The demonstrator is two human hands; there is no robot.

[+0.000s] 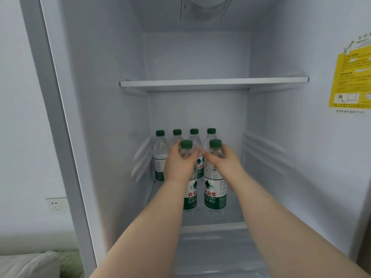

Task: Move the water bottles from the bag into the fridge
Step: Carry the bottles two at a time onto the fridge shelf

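Both arms reach deep into the open fridge (96,117), and each hand has a bottle by the shoulder, just under the green cap. The left hand (180,165) is wrapped around the front-left bottle (190,195), fingers curled over the clear plastic so that only the cap and the lower label show. The right hand (222,163) grips the front-right bottle (214,193) the same way, thumb pointing in toward the left hand, the two thumbs nearly touching. Both front bottles stand upright on the lower shelf (232,215), side by side, red characters and green bands on their labels facing out. Behind them, a back row of four bottles (160,157) lines up against the rear wall, caps level; the leftmost is in plain view, the other three are partly hidden behind the hands and the front pair. That makes six bottles on this shelf, all upright. Above, the upper shelf (212,83) spans the compartment. A yellow sticker (353,77) with small print sits on the inner right wall, too blurred to read. Outside the fridge, on the left, a wall socket (56,204) shows on the pale wall, and a grey cushion (28,265) lies in the bottom corner.
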